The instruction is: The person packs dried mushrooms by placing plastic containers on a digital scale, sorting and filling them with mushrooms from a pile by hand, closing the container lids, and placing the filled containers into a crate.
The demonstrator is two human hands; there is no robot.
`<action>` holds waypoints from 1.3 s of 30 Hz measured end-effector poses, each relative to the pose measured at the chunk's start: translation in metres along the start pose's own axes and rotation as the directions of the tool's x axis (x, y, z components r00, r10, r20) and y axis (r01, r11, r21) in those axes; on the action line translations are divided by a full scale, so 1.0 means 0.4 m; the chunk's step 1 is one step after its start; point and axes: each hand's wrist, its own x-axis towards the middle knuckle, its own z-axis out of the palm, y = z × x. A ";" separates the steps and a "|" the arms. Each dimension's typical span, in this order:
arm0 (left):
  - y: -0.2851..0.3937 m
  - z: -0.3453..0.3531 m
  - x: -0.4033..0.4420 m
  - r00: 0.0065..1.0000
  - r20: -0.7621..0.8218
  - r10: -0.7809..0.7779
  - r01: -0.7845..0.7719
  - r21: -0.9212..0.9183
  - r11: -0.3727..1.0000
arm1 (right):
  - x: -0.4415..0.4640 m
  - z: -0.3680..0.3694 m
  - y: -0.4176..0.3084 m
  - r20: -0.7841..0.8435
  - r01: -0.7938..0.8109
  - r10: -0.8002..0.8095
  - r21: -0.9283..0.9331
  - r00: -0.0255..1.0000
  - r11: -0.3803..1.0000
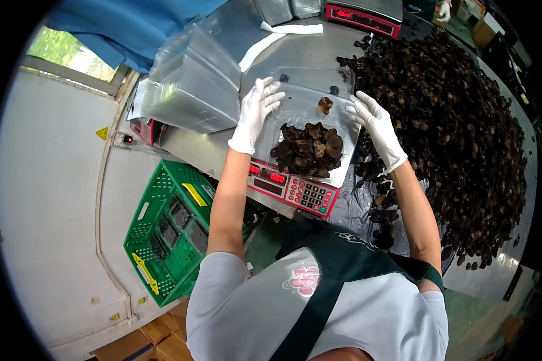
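While L hand point(256, 114) and R hand point(376, 126) flank the clear box point(298, 109) at 9 and 3 o'clock – fingers open, contact unclear – dark fungus pcs point(309, 150) sit at its 6 o'clock, over the scale point(307, 195), prob. mid-positioning, next move needing light, even ctrl.

So there's just the one view, off a camera worn on the person's head. It looks forward and steeply down, close enough that both gloved hands, left hand point(259, 111) and right hand point(373, 126), sit upper-middle, with the wearer's own apron point(319, 271) filling the bottom. Super wide lens too, black curved edges and all. It takes in the metal surface point(488, 271), a green crate point(162, 240) down on the left, and the wall point(48, 198). No second view sharing any of it.
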 end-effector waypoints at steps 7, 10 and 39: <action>-0.034 -0.038 -0.172 0.966 -0.053 0.251 -0.239 0.173 0.956 | -0.156 0.010 -0.029 0.103 0.152 -0.121 -0.399 0.987 0.904; -0.061 -0.056 -0.248 0.991 -0.108 0.083 -0.062 0.181 0.982 | -0.210 0.018 0.010 0.165 0.284 -0.231 -0.559 0.959 0.779; -0.105 -0.025 -0.441 0.964 0.154 0.215 -0.264 0.590 0.763 | -0.316 0.045 0.052 0.330 0.669 -0.631 -0.608 0.702 0.427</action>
